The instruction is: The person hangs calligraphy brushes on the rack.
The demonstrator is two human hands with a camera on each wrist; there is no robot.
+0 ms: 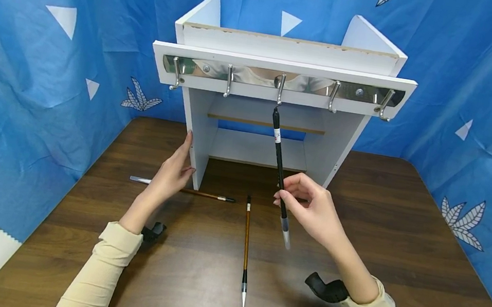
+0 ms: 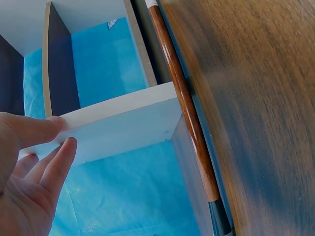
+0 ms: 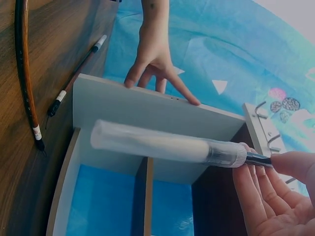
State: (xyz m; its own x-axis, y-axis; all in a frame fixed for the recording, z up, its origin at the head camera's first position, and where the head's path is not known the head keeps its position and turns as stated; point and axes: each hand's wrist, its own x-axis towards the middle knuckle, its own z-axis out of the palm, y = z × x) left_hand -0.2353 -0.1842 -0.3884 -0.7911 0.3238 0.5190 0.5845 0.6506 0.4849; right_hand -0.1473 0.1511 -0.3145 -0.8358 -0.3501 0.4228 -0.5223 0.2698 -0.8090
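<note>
right hand [image 1: 313, 209] fingers pinch black brush [image 1: 279, 168] mid-shaft, top end just under middle hook [image 1: 280, 86] of white rack [image 1: 279, 75]. left hand [image 1: 170, 174] fingers straight, bracing rack side panel. risk: loop misses hook, brush drops onto surface [image 1: 401, 246]; pinch slips.

The rack [image 1: 277, 90] stands at the back of your desk [image 1: 400, 257], its row of hooks [image 1: 280, 88] facing you. Your left hand [image 1: 171, 175] rests on its left side panel; your right hand [image 1: 313, 209] holds a brush [image 1: 279, 163] just below the middle hook. Two brushes [image 1: 245, 252] lie on the desk between your hands.
</note>
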